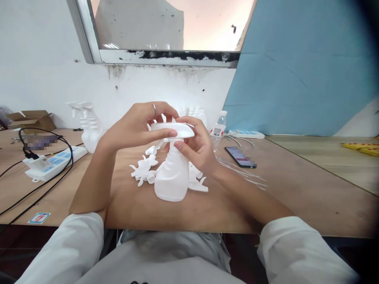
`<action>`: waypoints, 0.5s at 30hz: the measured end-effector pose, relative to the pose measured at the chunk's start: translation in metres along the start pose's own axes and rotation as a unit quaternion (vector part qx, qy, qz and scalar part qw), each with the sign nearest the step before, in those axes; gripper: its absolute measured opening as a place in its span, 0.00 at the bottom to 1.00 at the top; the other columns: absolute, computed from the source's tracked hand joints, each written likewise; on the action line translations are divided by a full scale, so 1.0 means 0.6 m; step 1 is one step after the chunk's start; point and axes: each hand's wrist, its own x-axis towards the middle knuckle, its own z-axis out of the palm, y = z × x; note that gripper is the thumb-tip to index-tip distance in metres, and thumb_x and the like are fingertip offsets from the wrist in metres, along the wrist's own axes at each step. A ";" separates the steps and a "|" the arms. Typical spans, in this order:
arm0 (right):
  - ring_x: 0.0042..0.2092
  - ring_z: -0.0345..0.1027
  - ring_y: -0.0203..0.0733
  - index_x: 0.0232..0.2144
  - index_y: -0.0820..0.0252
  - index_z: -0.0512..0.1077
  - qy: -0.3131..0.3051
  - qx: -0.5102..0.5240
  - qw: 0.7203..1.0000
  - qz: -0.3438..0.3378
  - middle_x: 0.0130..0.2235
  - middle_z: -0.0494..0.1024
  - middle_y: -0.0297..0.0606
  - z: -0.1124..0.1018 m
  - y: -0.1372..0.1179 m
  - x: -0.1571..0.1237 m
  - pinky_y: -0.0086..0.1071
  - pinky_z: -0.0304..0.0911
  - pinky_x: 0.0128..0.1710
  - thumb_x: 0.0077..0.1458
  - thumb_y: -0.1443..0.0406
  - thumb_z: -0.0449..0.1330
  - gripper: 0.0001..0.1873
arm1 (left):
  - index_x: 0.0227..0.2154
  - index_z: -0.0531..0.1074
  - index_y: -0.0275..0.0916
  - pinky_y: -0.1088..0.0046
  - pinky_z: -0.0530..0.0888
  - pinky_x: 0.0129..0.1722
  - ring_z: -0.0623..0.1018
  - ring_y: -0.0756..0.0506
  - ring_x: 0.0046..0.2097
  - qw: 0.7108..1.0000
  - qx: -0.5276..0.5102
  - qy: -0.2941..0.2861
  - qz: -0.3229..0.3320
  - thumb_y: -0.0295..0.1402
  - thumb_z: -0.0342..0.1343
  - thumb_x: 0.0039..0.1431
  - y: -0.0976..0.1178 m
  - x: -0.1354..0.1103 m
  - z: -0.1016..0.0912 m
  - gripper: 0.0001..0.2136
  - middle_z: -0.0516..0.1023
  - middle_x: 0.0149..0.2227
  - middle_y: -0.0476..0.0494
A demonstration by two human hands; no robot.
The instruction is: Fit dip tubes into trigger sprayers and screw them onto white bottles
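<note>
A white plastic spray bottle (171, 177) stands upright on the table in front of me, with a white trigger spray head (183, 129) on its neck. My left hand (145, 124) is closed on the spray head from the left, thumb along its side and fingers over the top. My right hand (198, 144) wraps round the bottle's neck and the back of the head, its thumb on the neck. Loose white trigger parts (145, 171) lie left of the bottle, and more white pieces (197, 185) lie to its right, partly hidden behind it.
Spray bottles with heads (91, 130) stand at the back left, near a power strip (56, 161) with black cables. A clear water bottle (218, 132), a phone (240, 157), thin white tubes (242, 171) and another power strip (247, 134) are on the right. A cardboard box (32, 120) sits far left.
</note>
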 end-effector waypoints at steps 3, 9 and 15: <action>0.38 0.76 0.44 0.52 0.44 0.55 0.018 0.078 0.996 0.033 0.45 0.73 0.36 0.011 0.010 -0.002 0.38 0.76 0.32 0.50 0.54 0.67 0.32 | 0.40 0.76 0.43 0.70 0.74 0.39 0.78 0.44 0.42 1.000 0.001 -0.002 -0.012 0.50 0.59 0.57 -0.005 -0.002 -0.001 0.16 0.78 0.40 0.46; 0.31 0.73 0.39 0.43 0.54 0.62 -0.080 0.200 0.970 0.115 0.35 0.75 0.34 0.020 0.039 -0.004 0.38 0.73 0.33 0.54 0.54 0.65 0.21 | 0.38 0.75 0.41 0.69 0.75 0.39 0.78 0.44 0.42 1.000 -0.010 0.005 -0.020 0.49 0.59 0.57 -0.011 -0.007 -0.005 0.16 0.79 0.38 0.45; 0.34 0.72 0.42 0.45 0.58 0.65 -0.131 0.273 0.947 0.110 0.33 0.76 0.38 0.019 0.050 -0.011 0.38 0.71 0.34 0.61 0.50 0.53 0.20 | 0.39 0.76 0.41 0.73 0.74 0.35 0.79 0.47 0.38 1.000 0.004 0.026 0.016 0.46 0.55 0.62 -0.007 -0.002 0.007 0.14 0.80 0.37 0.46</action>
